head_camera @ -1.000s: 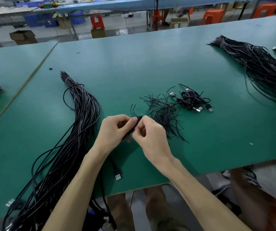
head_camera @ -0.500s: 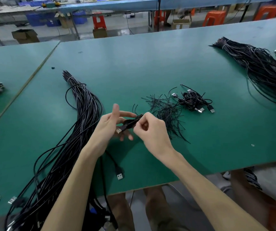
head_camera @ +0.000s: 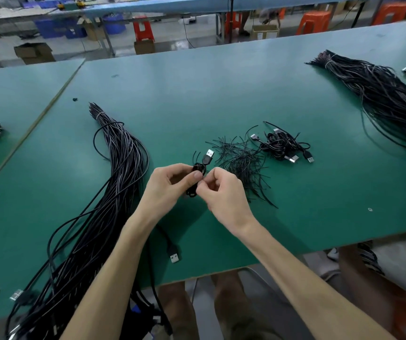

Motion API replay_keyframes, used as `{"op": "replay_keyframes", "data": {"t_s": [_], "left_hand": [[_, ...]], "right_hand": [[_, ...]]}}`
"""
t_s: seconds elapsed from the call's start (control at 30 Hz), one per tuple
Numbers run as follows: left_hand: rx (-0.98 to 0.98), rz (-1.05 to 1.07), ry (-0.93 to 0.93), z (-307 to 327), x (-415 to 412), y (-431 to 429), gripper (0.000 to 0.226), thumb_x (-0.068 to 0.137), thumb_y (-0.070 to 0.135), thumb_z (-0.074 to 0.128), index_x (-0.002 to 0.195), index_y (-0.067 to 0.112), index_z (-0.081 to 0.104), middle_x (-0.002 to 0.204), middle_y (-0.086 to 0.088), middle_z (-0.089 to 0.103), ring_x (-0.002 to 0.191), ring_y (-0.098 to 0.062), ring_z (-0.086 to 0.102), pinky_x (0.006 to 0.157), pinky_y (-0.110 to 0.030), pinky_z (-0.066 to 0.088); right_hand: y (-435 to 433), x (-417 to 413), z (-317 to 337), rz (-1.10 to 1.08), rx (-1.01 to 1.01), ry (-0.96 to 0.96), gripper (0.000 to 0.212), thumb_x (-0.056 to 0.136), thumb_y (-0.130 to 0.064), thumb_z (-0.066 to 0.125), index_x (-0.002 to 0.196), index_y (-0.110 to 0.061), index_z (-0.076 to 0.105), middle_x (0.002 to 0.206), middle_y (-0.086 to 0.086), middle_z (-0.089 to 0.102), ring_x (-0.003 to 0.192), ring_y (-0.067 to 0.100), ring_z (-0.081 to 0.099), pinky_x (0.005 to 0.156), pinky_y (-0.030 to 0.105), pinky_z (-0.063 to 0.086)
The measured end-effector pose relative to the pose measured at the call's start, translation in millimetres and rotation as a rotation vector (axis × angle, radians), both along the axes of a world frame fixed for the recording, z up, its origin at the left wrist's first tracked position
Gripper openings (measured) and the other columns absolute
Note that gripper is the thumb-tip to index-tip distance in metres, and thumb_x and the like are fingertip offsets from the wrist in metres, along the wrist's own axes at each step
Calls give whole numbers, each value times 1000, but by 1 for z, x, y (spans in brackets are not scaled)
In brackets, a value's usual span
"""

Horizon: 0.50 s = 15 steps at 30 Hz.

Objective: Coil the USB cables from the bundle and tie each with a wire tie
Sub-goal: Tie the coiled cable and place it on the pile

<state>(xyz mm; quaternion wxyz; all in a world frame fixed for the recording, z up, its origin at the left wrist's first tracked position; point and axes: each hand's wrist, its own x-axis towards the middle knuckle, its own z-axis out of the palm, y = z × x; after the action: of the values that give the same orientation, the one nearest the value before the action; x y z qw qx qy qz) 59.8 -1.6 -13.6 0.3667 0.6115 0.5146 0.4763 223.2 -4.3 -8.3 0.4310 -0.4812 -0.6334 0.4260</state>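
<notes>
Item: coiled USB cable [head_camera: 198, 180], black, wound into a small tight hank, with one silver-tipped plug [head_camera: 209, 153] standing up out of its top. Handling, by judgement: light and limp, springy enough to unwind if released; the jacket looks smooth and probably slippery; the plug is the only rigid part. Best held across the waist of the hank with all turns pinched together and the middle left free for a tie, not by the plug. Location: held just over the tabletop [head_camera: 197, 94] between both hands, on the near side of the heap of wire ties [head_camera: 242, 165]. Left hand [head_camera: 170, 185]: fingers and thumb curled round the hank from its left, thumb tip on its front. Right hand [head_camera: 224, 192]: fingers curled, thumb and forefinger pinching at the hank's right side and touching it; whether a tie lies between them is too fine to tell. Nearby: bundle [head_camera: 116, 182] of uncoiled cables just left of the left hand; finished coils [head_camera: 283, 146] beyond the ties; second bundle [head_camera: 381, 99] well apart, far right.
</notes>
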Motion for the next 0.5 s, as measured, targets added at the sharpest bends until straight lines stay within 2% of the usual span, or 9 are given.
{"op": "replay_keyframes", "data": {"t_s": [0.07, 0.13, 0.23, 0.3, 0.37, 0.4, 0.47, 0.5], "left_hand": [[-22, 27, 15, -1, -1, 1, 15, 91, 41, 75, 83, 28, 79, 66, 1, 70, 57, -10, 58, 52, -26, 48], [-67, 35, 0, -1, -2, 1, 24, 91, 43, 73, 82, 21, 78, 62, -2, 67, 51, -13, 55, 46, -24, 44], [-177, 8, 16, -1, -7, 1, 39, 87, 47, 71, 78, 9, 74, 54, -7, 60, 43, -16, 51, 39, -23, 39], [-236, -33, 28, -4, -11, 0, 54, 83, 53, 70, 79, -1, 70, 51, -7, 54, 40, -18, 45, 38, -20, 33], [-270, -51, 36, -5, -11, 0, 54, 87, 53, 71, 79, 0, 71, 54, -7, 56, 40, -19, 48, 38, -20, 35], [-270, -49, 25, -5, -10, 1, 47, 92, 49, 71, 80, 4, 74, 57, -8, 60, 42, -20, 53, 38, -22, 38], [-225, -17, -43, -4, -7, 1, 25, 101, 34, 65, 96, 14, 79, 66, -7, 66, 50, -24, 64, 41, -26, 47], [-178, -3, -75, -2, -7, 1, 18, 103, 23, 62, 108, 17, 78, 73, -7, 68, 57, -23, 67, 46, -29, 51]], "right_hand": [[-1, -3, -1, -1, 222, -193, 25, 93, -11, 64, 74, -16, 48, 64, -6, 56, 55, 12, 46, 57, 28, 41], [-1, -5, -3, 2, 513, -410, 22, 93, -7, 65, 79, -13, 48, 69, 2, 58, 57, 21, 51, 56, 36, 46], [-1, -5, -7, -8, 908, -710, 22, 78, 4, 76, 78, -7, 57, 65, 4, 58, 51, 22, 58, 49, 33, 50], [0, -4, -11, 22, 1025, -831, 24, 75, 6, 77, 79, -9, 59, 65, 2, 56, 52, 19, 58, 49, 31, 51], [1, 0, -14, 42, 1034, -855, 22, 79, 5, 75, 80, -9, 59, 66, 2, 55, 52, 19, 58, 49, 32, 52], [2, 2, -15, 45, 953, -799, 19, 83, 4, 73, 81, -8, 58, 67, 4, 57, 53, 21, 58, 50, 36, 53], [3, 5, -12, 54, 592, -531, 17, 93, -5, 65, 81, -9, 54, 69, 2, 59, 57, 20, 56, 55, 37, 50], [3, 5, -11, 62, 377, -367, 19, 96, -10, 63, 80, -11, 53, 68, -2, 58, 56, 15, 53, 57, 32, 46]]}}
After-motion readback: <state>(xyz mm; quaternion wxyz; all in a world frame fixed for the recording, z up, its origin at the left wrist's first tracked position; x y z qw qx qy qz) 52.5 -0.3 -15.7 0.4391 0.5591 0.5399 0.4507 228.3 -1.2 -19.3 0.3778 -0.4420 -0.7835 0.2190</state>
